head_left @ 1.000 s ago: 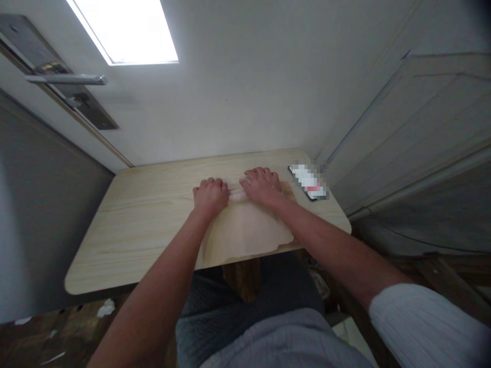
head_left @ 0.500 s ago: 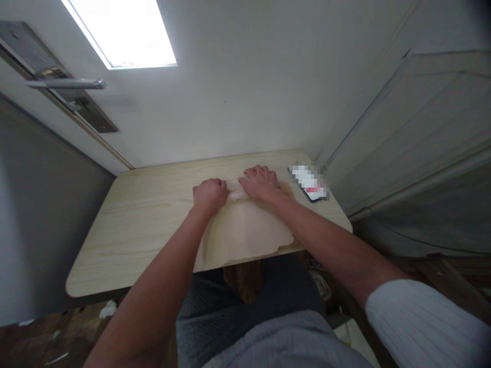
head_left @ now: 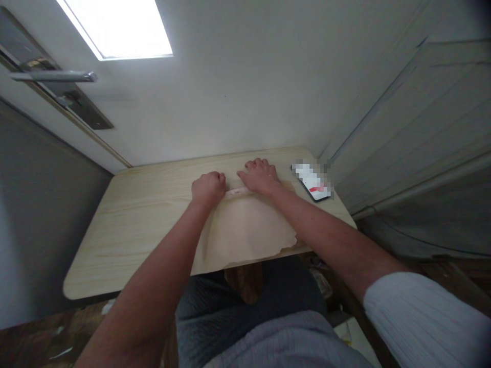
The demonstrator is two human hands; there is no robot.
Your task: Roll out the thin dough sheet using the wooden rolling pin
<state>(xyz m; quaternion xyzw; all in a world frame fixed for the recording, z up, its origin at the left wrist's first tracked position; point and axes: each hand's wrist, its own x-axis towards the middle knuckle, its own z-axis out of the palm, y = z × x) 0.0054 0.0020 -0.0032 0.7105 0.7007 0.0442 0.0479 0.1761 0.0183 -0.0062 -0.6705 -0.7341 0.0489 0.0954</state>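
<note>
A thin tan sheet of what looks like paper (head_left: 245,232) lies on the wooden-topped table (head_left: 126,225), its near edge reaching the table's front and its right corner ragged. Across its far end runs a pale folded strip (head_left: 237,192). My left hand (head_left: 209,189) is closed at the left end of this strip, fingers curled around the sheet's edge. At the strip's right end, my right hand (head_left: 260,176) rests palm down, its fingers stretched out and a little apart. What lies under the palms is hidden.
A phone (head_left: 312,183) with a lit, blurred screen lies at the table's right end. Behind the table stands a white door with a lever handle (head_left: 53,76) and a bright window (head_left: 118,28). A grey panel (head_left: 441,112) borders the right side.
The view has shifted slightly. My right hand's fingers have spread a little, and the folded strip between the hands looks straighter. My left hand stays closed in nearly the same place.
</note>
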